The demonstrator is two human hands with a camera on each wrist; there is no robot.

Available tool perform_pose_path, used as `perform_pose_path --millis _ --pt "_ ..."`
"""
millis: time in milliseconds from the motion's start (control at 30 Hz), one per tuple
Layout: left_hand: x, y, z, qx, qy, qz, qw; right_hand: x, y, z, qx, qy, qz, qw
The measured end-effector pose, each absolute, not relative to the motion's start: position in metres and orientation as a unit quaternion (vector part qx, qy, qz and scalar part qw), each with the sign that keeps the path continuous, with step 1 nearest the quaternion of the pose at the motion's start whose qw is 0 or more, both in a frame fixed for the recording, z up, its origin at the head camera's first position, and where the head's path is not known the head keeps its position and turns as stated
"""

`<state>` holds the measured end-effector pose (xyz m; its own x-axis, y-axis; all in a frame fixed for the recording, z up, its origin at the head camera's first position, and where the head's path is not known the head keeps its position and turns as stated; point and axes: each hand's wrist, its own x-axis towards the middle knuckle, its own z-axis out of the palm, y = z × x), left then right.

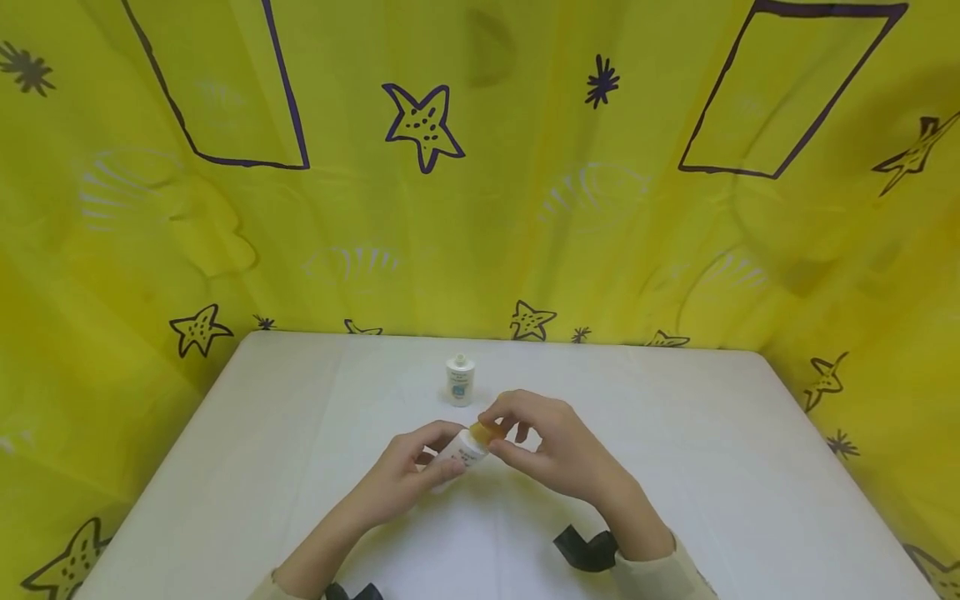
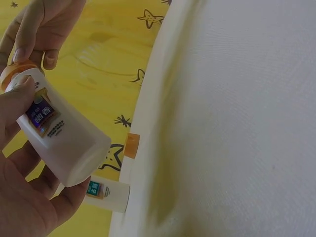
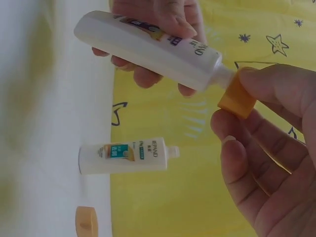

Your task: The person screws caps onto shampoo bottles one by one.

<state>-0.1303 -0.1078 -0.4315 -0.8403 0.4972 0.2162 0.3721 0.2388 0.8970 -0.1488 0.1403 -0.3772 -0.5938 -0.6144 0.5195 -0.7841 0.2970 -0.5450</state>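
Note:
My left hand (image 1: 405,468) grips a white plastic lotion bottle (image 2: 66,129) with a purple label, tilted in the air above the table. At its neck, my right hand (image 1: 558,437) pinches an orange cap (image 3: 238,99) between thumb and fingers. Part of the bottle's neck shows between its shoulder and the cap in the right wrist view. Beyond the hands, a second white bottle (image 1: 460,385) with a teal label stands upright, its narrow neck bare. Another orange cap (image 3: 86,221) sits on the table near that bottle, hidden in the head view.
Both hands work over a table covered with a white cloth (image 1: 300,442). A yellow curtain (image 1: 495,225) with drawn stars and shells hangs behind the table and along its sides. Black straps (image 1: 588,550) are at the wrists.

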Motion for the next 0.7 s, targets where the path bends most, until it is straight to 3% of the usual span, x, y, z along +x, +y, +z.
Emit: perform_pose_path --millis 700 --pt "-0.1283 -0.1092 -0.4278 0.284 0.787 0.545 0.055 -0.1472 0.1351 -0.3789 0.451 -0.781 0.415 0.119"
